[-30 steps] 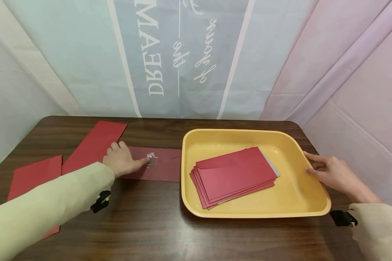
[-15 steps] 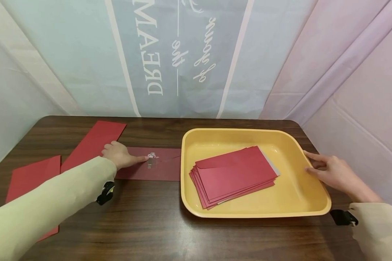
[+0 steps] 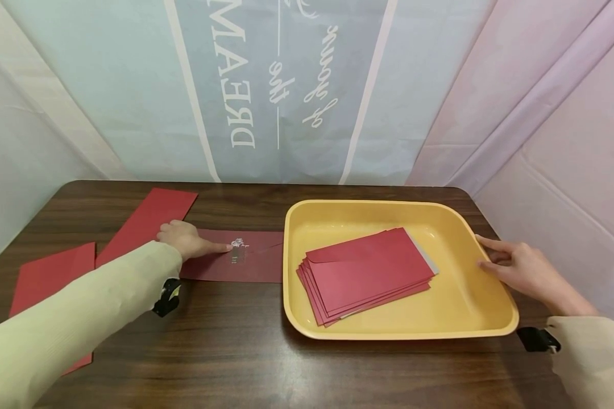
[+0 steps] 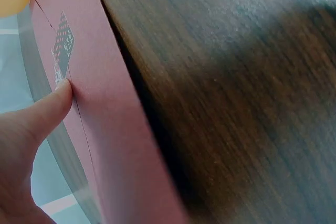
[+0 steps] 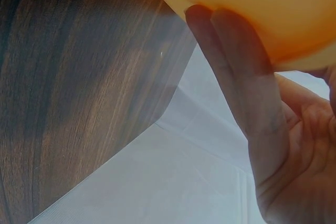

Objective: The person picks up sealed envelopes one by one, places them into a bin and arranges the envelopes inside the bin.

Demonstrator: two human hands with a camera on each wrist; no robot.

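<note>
A dark red envelope (image 3: 256,267) lies flat on the table, its right end against the yellow tray (image 3: 471,336). It bears a small clear sticker (image 4: 65,48) with light print, across the flap's seam. My left hand (image 3: 184,238) reaches over the envelope, and its outstretched thumb (image 4: 48,109) presses beside the sticker. The other left fingers are mostly hidden. At the tray's right side, my right hand (image 3: 527,271) pinches the wall, thumb inside and fingers outside. Inside the tray rests a fanned stack of red envelopes (image 3: 363,272), with a pale edge showing at its right.
Two more red pieces, probably envelopes, lie at the left: one (image 3: 143,224) behind my left hand, one (image 3: 56,272) partly under the left sleeve (image 3: 97,289). The dark wooden table (image 3: 225,352) meets a printed cloth (image 3: 297,125) at its back edge.
The left hand has turned slightly, and its thumb now points straight along the envelope while the other fingers draw in. The right hand and the tray stay put.
</note>
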